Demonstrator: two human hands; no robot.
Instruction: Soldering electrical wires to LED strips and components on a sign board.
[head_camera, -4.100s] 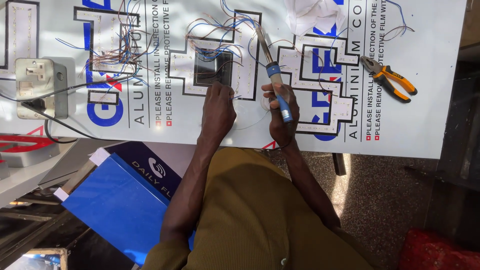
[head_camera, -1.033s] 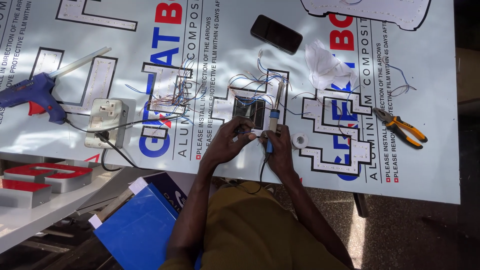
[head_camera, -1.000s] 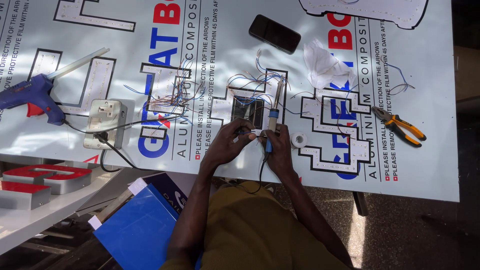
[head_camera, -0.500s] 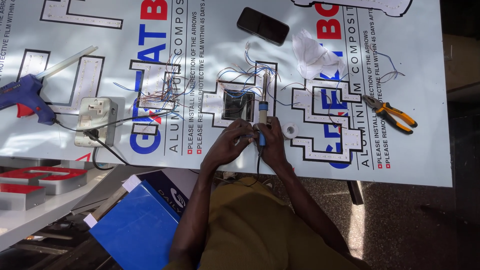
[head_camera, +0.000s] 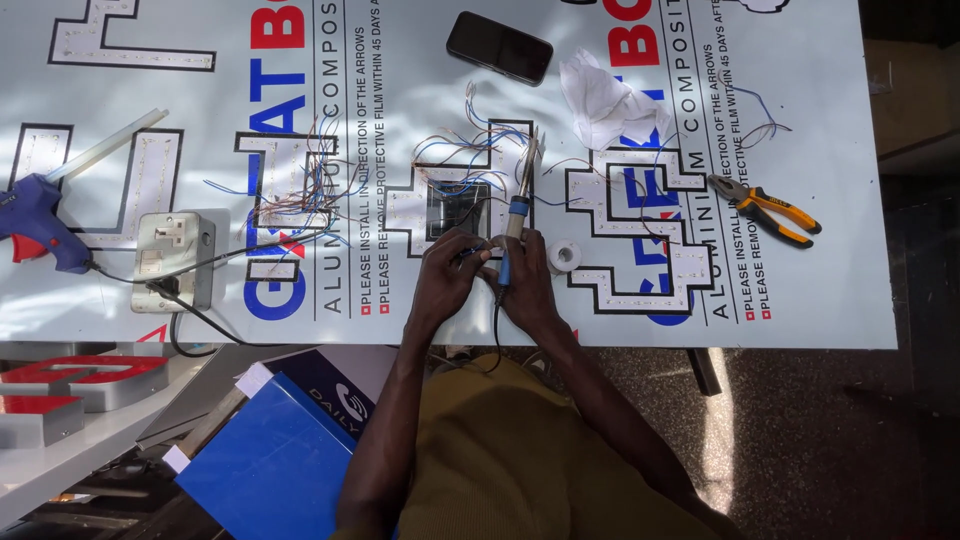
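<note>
My right hand is closed around a soldering iron with a blue handle. Its tip points away from me, over a cross-shaped white sign letter strung with thin blue and red wires. My left hand sits close beside the right one, fingertips pinched on a thin wire near the iron's handle. Both hands rest on the white printed sheet near its front edge. The iron's black cord drops down toward my body.
A small white roll lies right of my hands. Orange-handled pliers are at the right. A black phone and crumpled tissue are behind. A socket box and blue glue gun are at the left, a blue book below.
Four seconds ago my hands were apart over the letter with the iron raised. They have drawn together nearer the sheet's front edge. Since then they hold still while the view shifts.
</note>
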